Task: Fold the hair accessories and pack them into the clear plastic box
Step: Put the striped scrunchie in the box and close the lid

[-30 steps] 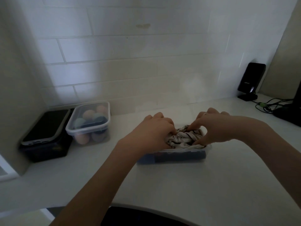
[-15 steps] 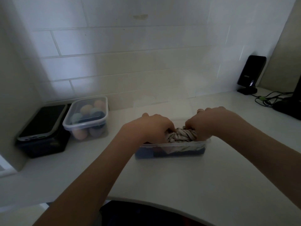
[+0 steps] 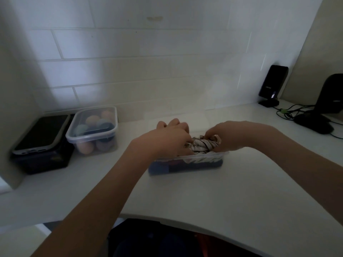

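Note:
A clear plastic box (image 3: pixel 187 166) stands on the white counter in the middle of the view, with dark blue fabric showing through its front wall. On top lies a pale patterned fabric hair accessory (image 3: pixel 201 145), bunched up and spilling a little over the front rim. My left hand (image 3: pixel 167 139) grips its left end with curled fingers. My right hand (image 3: pixel 226 135) pinches its right end from above. Both hands sit over the box opening and hide its back rim.
A lidded clear tub (image 3: pixel 93 129) of coloured round items stands at the back left, next to a dark box with a phone (image 3: pixel 39 133) on it. Black speakers (image 3: pixel 272 84) and cables (image 3: pixel 289 113) occupy the back right. The counter's curved front edge (image 3: pixel 185 221) is near me.
Both hands have stayed on the fabric and pushed it lower into the box. The view has shifted slightly, and the box's right end now looks tilted up a little.

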Motion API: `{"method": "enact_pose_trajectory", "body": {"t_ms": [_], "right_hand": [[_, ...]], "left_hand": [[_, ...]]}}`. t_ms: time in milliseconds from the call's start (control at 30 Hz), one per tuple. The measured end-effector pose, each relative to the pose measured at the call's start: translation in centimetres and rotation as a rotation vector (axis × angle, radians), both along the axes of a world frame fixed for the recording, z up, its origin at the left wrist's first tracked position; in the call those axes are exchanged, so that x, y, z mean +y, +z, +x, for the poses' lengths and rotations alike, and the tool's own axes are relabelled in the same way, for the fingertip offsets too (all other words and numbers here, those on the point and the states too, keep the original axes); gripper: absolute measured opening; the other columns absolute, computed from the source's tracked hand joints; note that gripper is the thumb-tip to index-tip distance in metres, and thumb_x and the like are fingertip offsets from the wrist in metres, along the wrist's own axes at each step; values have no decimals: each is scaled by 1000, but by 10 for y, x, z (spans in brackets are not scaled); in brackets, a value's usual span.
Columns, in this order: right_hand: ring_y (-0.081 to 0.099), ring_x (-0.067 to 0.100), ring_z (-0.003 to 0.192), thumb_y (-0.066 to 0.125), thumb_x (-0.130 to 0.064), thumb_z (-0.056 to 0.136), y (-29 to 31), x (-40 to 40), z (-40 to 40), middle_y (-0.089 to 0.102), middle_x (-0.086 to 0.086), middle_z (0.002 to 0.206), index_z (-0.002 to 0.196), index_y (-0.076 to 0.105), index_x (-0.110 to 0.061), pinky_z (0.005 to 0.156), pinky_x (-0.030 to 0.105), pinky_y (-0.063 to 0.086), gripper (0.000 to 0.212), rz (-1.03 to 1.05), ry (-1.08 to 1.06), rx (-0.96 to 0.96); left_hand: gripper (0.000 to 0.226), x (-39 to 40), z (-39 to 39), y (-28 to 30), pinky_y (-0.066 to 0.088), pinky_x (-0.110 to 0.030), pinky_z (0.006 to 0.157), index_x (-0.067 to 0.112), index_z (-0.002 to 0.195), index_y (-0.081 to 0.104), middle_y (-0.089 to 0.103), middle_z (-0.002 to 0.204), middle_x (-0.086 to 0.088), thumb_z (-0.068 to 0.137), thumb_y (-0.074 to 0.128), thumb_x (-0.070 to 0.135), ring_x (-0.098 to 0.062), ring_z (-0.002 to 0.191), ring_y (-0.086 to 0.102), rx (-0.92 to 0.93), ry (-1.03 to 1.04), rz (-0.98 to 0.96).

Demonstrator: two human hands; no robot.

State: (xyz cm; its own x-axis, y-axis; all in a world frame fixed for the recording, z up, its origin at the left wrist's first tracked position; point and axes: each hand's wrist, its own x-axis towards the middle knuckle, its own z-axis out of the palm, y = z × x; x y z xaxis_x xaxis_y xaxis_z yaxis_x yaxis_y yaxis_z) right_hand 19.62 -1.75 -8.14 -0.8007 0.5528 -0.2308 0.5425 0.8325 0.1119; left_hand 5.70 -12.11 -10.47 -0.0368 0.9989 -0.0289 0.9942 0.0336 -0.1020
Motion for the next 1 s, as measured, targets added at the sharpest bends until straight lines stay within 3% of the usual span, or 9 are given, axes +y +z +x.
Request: {"method": "enact_pose_trajectory", "body": {"t_ms": [167,267,367,467,567,667,800,900,1000], "right_hand": [[46,22,107,61,-43,78,-2,-1,8,49,2,112,116,60,-38,73,30,35,38,300,182,187],[45,19,107,61,-34,78,1,0,6,53,-5,119,114,62,-32,75,30,39,37,317,318,126],[50,19,111,57,-33,81,6,0,5,59,-7,120,119,59,-33,87,34,43,39,269,293,-2],[55,19,109,56,-33,82,12,-1,0,62,-5,117,122,57,-34,91,36,45,40,219,218,-127],[64,19,86,57,-29,82,12,6,-12,63,-2,121,124,55,-25,76,31,53,42,69,166,-254],[57,10,57,60,-29,83,15,10,-23,56,-5,126,136,39,-29,57,21,47,57,-63,63,-361],[52,11,58,63,-25,84,15,5,-30,46,-8,93,139,31,-29,52,18,43,64,-78,5,-384],[51,14,70,63,-31,82,11,-2,-26,45,-9,88,132,40,-31,59,24,39,55,139,122,-340],[47,13,68,55,-32,83,8,-3,-16,56,-9,94,124,47,-38,59,23,33,42,321,231,-236]], "left_hand": [[25,0,1,4,34,-32,86,13,110,65,44,127,-3,89,52,20,-24,115,39,16,-112,123],[26,4,-1,4,46,-38,91,13,105,66,54,119,-5,81,58,20,-25,107,51,-39,-75,31],[25,3,-1,3,51,-42,85,17,101,68,64,105,-8,80,54,19,-29,96,59,-67,-25,-24],[39,2,-2,5,46,-36,90,23,124,58,62,120,-5,86,51,18,-24,109,55,-108,40,-44],[43,3,-2,7,44,-33,88,24,128,54,59,125,-3,86,52,19,-22,108,52,-117,57,-89],[46,5,-3,7,42,-33,85,23,128,50,57,126,-3,83,60,28,-21,106,51,-145,105,-125],[53,10,-3,5,47,-42,93,20,127,44,56,126,-5,79,64,33,-24,108,53,-162,159,-161],[55,10,-3,4,46,-37,87,18,128,41,55,124,-6,81,65,33,-21,99,50,-177,158,-165],[54,10,-4,2,45,-36,85,17,129,41,55,126,-7,82,63,31,-22,102,51,-193,149,-155]]}}
